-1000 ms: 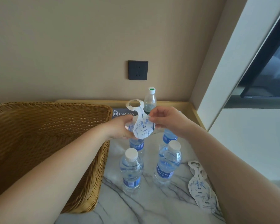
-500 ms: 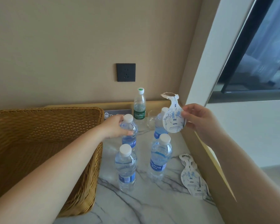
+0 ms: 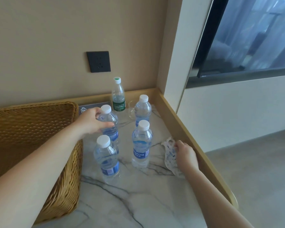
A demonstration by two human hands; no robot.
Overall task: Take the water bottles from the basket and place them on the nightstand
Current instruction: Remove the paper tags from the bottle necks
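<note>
- Firstly, at the far left a woven basket [image 3: 31, 137] stands on the marble nightstand [image 3: 122, 203]; no bottle is seen in the part of it that shows.
- The left hand [image 3: 92, 122] reaches over the basket's right rim and is wrapped around the upper part of the rear-left bottle [image 3: 109, 127], thumb in front of it, fingers behind near the white cap.
- Just in front of this one stands the front-left bottle [image 3: 107, 160], upright, with a blue label, not touched by any hand.
- Behind the group, near the wall, a green-label bottle [image 3: 118, 96] stands upright below a dark wall socket [image 3: 98, 61].
- A small grey sign [image 3: 87, 108] is against the back edge, partly hidden by the left hand.
- The front-right bottle [image 3: 141, 145] and the rear-right bottle [image 3: 143, 109] stand upright, one behind the other.
- A clear glass [image 3: 131, 109] is just beside the rear-right bottle.
- The right hand [image 3: 186, 155] rests low on the marble near the wooden edge, its fingertips pinching paper neck tags [image 3: 170, 155] that lie flat there.
</note>
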